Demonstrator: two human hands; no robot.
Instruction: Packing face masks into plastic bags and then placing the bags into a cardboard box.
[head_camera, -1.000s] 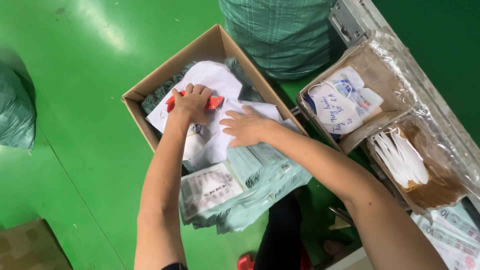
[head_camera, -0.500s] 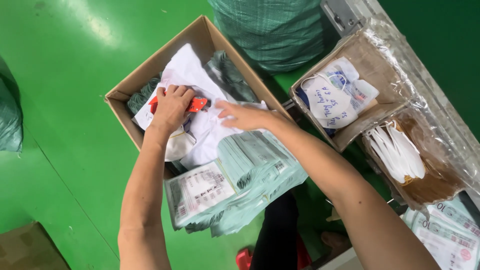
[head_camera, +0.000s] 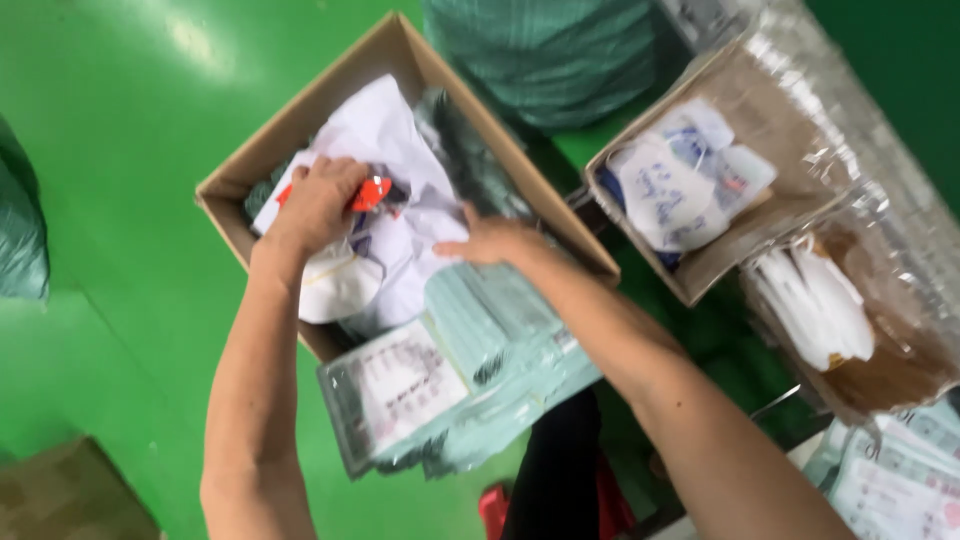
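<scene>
**Over the open carton: two hands among white packets**

Over one brown cardboard box (head_camera: 300, 130) on the green floor (head_camera: 120, 120), two bare hands work. The left hand (head_camera: 318, 200) is closed around one small red object (head_camera: 372, 190), pressed on the white packets (head_camera: 385, 150) that fill the box; what the red object is cannot be told, because the picture is blurred. The right hand (head_camera: 490, 240) lies flat and open, fingers spread, on the same white pile, just beside the left one but not touching it.

One stack of pale green flat packs (head_camera: 500, 340) leans over the near edge of the box, and one clear pack with a white printed label (head_camera: 400, 385) lies in front of it. This stack covers the near corner of the box.

To the right stand two more brown boxes wrapped in clear film: one (head_camera: 760, 90) holds white bags, the other (head_camera: 890, 370) holds white pieces. One green woven sack (head_camera: 550, 50) stands behind the first box, and another dark green sack (head_camera: 20, 230) shows at the left edge.
</scene>
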